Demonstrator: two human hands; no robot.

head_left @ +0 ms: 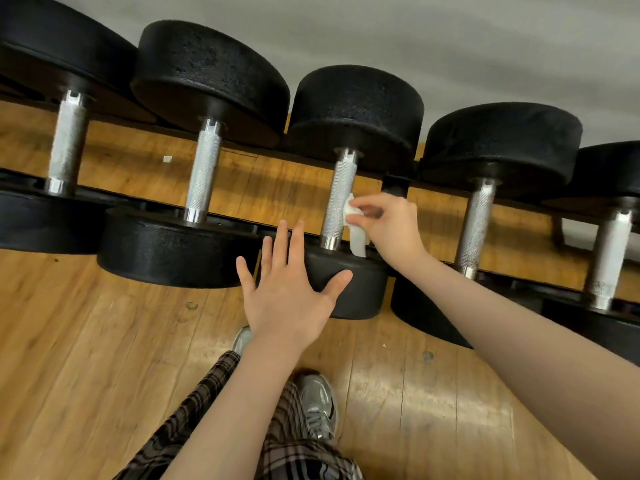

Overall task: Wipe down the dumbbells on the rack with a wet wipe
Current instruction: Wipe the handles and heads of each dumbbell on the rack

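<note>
Plaid trousers (214, 417) and my grey shoe (317, 407) sit lowest, planted on the wooden floor (86, 358) facing the rack. Ahead of them my left hand (287, 289) lies flat with fingers spread wide, holding nothing, palm over the near black head (349, 289) of the middle dumbbell, I'd say to steady it so it doesn't roll while I rub. Just beyond, my right hand (388, 223) pinches the wet wipe (353, 220) between thumb and fingertips, pressing it against the right side of that dumbbell's knurled handle (337, 199), its loose tail hanging down to the near head. Neighbouring dumbbells crowd both sides: one handle to the left (202, 171), another to the right (476, 223), so my wrist has little room to swing round. A rack post (394, 185) stands right behind my fingers, likely blocking the far side. Beyond, the far heads (356, 112) meet the grey wall (450, 39).
</note>
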